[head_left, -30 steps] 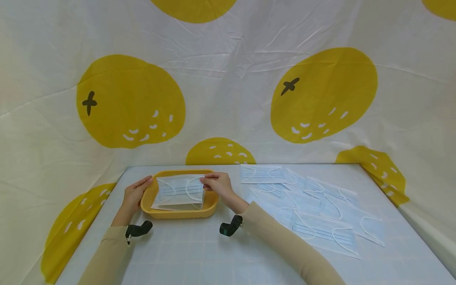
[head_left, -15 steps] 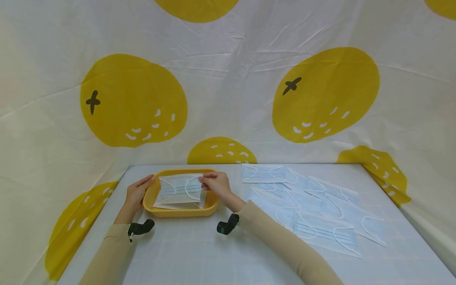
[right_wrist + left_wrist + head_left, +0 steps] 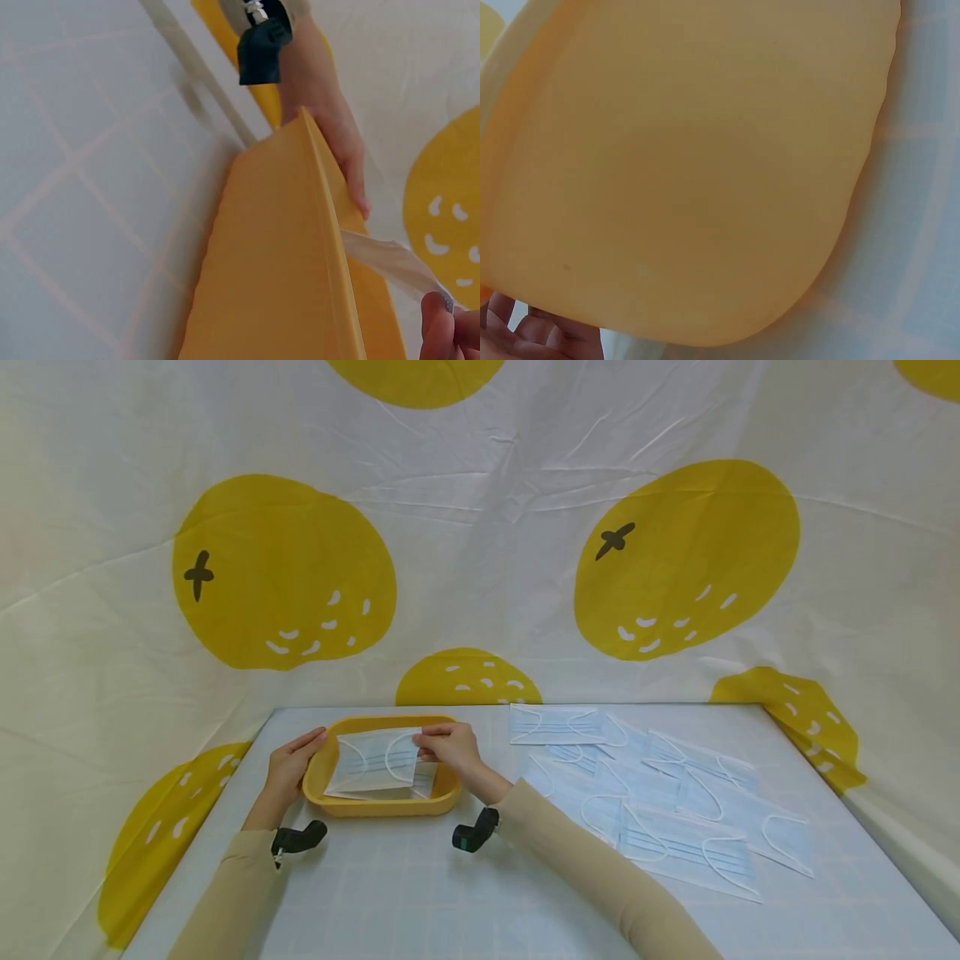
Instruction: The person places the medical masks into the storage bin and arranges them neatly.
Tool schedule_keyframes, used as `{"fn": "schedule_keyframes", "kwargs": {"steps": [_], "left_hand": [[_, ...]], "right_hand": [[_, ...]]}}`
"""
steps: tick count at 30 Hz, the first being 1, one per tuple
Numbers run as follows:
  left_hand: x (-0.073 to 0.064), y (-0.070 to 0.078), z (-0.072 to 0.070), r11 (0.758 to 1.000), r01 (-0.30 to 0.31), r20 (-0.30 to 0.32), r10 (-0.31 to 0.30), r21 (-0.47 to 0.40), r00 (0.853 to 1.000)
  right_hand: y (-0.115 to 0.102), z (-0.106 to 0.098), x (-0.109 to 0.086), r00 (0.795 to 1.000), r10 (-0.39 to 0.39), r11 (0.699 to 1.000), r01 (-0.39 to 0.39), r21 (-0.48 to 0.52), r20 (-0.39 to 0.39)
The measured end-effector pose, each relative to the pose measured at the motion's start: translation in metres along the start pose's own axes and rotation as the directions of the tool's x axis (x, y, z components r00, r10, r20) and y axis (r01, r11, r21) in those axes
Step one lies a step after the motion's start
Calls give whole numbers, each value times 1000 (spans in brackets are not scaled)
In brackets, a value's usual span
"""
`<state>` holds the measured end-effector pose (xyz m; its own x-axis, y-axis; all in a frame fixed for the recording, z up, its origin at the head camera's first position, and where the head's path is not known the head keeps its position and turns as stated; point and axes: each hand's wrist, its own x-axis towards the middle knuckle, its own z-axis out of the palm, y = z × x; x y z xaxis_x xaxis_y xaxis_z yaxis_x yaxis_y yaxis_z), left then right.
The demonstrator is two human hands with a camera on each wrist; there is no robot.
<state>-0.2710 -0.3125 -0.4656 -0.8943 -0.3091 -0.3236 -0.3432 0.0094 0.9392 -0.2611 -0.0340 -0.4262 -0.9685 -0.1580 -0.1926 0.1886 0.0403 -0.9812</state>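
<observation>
The right hand (image 3: 450, 747) pinches the far right corner of a disposable face mask (image 3: 375, 762) between its fingers, looped side up, over the yellow tray (image 3: 381, 808). Long axis runs left to right, right end raised above a second mask (image 3: 424, 780). The left hand (image 3: 287, 770) touches the tray's left end; whether its fingers curl cannot be told. Loose masks (image 3: 686, 852) overlap on the surface (image 3: 375, 893), right.

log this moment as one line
left hand: holds yellow tray; right hand: pinches face mask partly inside tray; loose masks: on table, right of tray
</observation>
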Motion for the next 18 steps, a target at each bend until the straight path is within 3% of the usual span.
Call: {"fn": "schedule_keyframes", "kwargs": {"steps": [18], "left_hand": [[2, 0, 0, 1000, 13, -3, -13, -1, 1000]], "right_hand": [[4, 5, 0, 992, -120, 972, 126, -199, 46]]}}
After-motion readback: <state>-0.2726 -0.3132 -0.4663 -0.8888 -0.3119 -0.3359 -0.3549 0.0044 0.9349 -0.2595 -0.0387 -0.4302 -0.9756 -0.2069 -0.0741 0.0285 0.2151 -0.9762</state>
